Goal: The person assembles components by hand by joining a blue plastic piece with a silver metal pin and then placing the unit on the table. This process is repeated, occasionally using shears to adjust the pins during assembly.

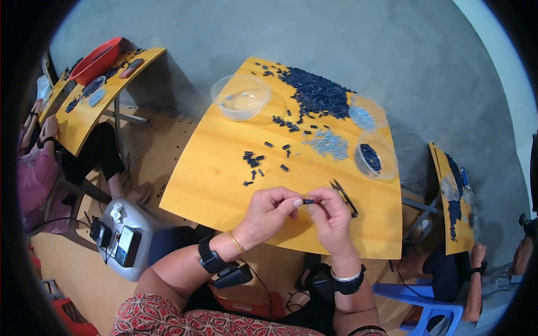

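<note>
My left hand (270,213) and my right hand (332,215) meet over the near edge of a yellow wooden table (213,173). Together they pinch one small dark plastic part (308,201) between their fingertips. My right hand also has a small pair of black and yellow snips (344,197) sticking out past its fingers. A few loose dark parts (253,162) lie just beyond my hands. A big heap of the same dark parts (317,92) lies at the far side of the table.
An empty clear bowl (241,96) stands far left on the table; a clear bowl with dark parts (374,158) and another clear bowl (364,115) stand at the right, beside a patch of small grey pieces (329,143). Other people sit at similar tables left and right. A red basin (95,59) rests on the left table.
</note>
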Demonstrator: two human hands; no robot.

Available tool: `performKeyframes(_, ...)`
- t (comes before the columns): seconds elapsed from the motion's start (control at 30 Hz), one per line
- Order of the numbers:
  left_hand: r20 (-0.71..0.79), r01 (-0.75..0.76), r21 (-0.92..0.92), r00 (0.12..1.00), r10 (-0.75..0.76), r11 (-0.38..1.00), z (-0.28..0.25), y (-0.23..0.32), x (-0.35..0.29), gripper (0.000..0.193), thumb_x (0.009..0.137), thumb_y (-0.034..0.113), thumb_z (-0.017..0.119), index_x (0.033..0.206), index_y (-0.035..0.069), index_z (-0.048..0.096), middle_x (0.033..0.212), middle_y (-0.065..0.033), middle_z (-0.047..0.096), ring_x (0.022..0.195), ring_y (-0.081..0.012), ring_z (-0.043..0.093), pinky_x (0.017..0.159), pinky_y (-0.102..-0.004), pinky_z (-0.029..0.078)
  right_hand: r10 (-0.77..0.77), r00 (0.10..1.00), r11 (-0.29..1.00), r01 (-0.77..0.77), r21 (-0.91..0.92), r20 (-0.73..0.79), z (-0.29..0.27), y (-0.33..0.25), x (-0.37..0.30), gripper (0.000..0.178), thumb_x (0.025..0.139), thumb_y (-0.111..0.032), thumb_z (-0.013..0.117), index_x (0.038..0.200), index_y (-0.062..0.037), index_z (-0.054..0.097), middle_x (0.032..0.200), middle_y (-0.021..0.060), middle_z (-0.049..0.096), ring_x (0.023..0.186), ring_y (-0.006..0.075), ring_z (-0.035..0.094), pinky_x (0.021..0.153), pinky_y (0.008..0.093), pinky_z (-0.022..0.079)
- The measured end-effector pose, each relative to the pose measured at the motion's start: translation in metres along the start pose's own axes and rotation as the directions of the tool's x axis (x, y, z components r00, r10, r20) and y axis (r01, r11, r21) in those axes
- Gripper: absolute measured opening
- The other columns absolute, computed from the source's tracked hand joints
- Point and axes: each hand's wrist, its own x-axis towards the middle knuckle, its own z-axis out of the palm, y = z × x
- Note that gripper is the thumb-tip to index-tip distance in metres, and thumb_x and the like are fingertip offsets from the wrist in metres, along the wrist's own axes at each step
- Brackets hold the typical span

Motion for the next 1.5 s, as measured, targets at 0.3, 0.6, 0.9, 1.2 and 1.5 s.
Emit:
performKeyframes(0.3,0.057,0.115,0.219,0.99,-0.13,0.969,0.002,-0.023,-0.013,0.016,0.084,0.013,0.054,0.084,-0.002,0.06,0.067,0.0006,0.056,0.058,-0.0055,0.051,0.055,-0.0195,0.042,-0.205,0.967,0.813,0.083,-0.576,-0.149,-0.036,0.007,0.01,0.006,0.076,0.0,0.055,0.081,-0.0008,0.055,0.074,0.0119,0.057,0.065,0.0226,0.057,0.06,0.0293,0.045)
performKeyframes(0.6,0.123,-0.157,0.388,0.985,0.117,0.908,0.004,-0.021,-0.01,0.012,0.078,0.012,0.06,0.083,0.0,0.061,0.071,-0.0108,0.06,0.062,-0.0157,0.057,0.058,-0.0264,0.045,-0.429,0.898,0.118,0.162,-0.98,0.097,-0.113,0.018,0.082,0.018,0.077,-0.004,0.054,0.094,0.0004,0.055,0.088,0.0155,0.057,0.077,0.0267,0.056,0.068,0.0327,0.044)
performKeyframes(0.9,0.499,-0.348,0.403,0.859,0.116,0.846,-0.02,-0.008,-0.028,0.008,0.074,0.009,0.06,0.074,0.001,0.058,0.07,-0.013,0.057,0.069,-0.0294,0.054,0.064,-0.0357,0.043,-0.04,0.954,0.811,0.204,-0.549,0.296,0.03,0.026,0.07,0.013,0.075,-0.002,0.056,0.088,0.0004,0.055,0.073,0.0117,0.057,0.065,0.0201,0.056,0.06,0.0283,0.045)
performKeyframes(1.2,0.497,-0.388,0.292,0.842,0.208,0.874,-0.038,-0.008,-0.034,0.008,0.076,0.009,0.059,0.078,0.001,0.058,0.072,-0.0125,0.058,0.07,-0.0291,0.054,0.063,-0.0347,0.044,-0.141,0.835,0.606,0.498,-0.621,0.532,0.077,0.048,0.103,0.011,0.072,0.0,0.054,0.083,-0.0015,0.054,0.078,0.014,0.054,0.074,0.0298,0.052,0.064,0.0351,0.043)
performKeyframes(1.5,0.267,0.209,-0.015,0.943,-0.197,0.978,-0.042,-0.013,-0.028,0.017,0.087,0.015,0.051,0.091,0.0,0.057,0.071,-0.0045,0.056,0.061,-0.0114,0.055,0.054,-0.0241,0.044,-0.054,0.938,0.733,0.27,-0.624,0.343,0.049,0.027,0.072,0.008,0.072,-0.002,0.053,0.08,-0.0013,0.053,0.077,0.0169,0.055,0.076,0.0332,0.053,0.066,0.0391,0.043)
